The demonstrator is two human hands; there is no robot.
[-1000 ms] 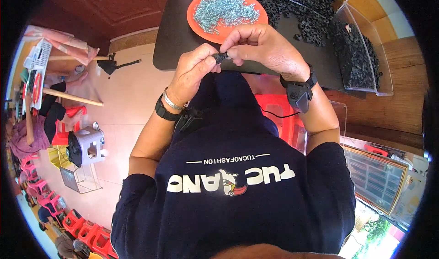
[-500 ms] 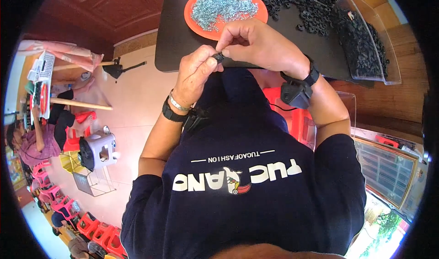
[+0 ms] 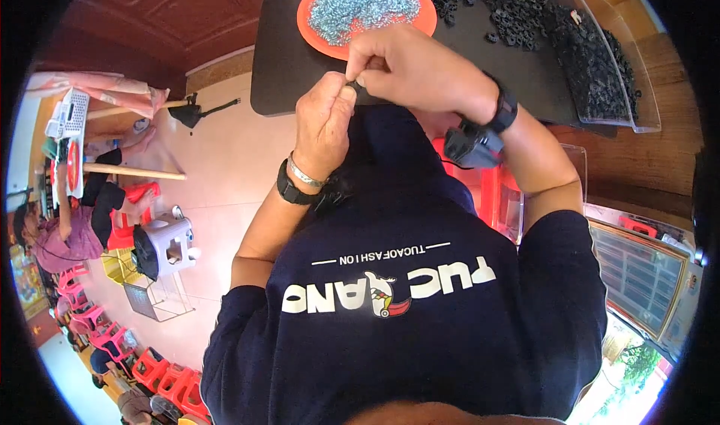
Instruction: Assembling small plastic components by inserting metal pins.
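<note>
A small black plastic part (image 3: 355, 86) is pinched between the thumb and fingers of my left hand (image 3: 322, 121), just off the near edge of the dark table (image 3: 276, 69). Fingers cover most of the part. My right hand (image 3: 420, 69) meets it from above right, thumb and forefinger closed together at its top. Whatever sits in that pinch is too small to make out. Beyond my hands lies an orange-red plate (image 3: 304, 26) heaped with small silvery metal pieces (image 3: 360, 9), their exact kind too fine to tell.
Loose black plastic parts (image 3: 517, 24) spread across the table's far right. A clear bin (image 3: 596, 119) there holds many more. To the left, a person (image 3: 71, 234) sits near a grey-white plastic stool (image 3: 169, 245); red stools (image 3: 161, 372) line the floor lower left.
Both hands have shifted slightly left, still together. My left hand has turned a little, and the black part is now more covered by fingers.
</note>
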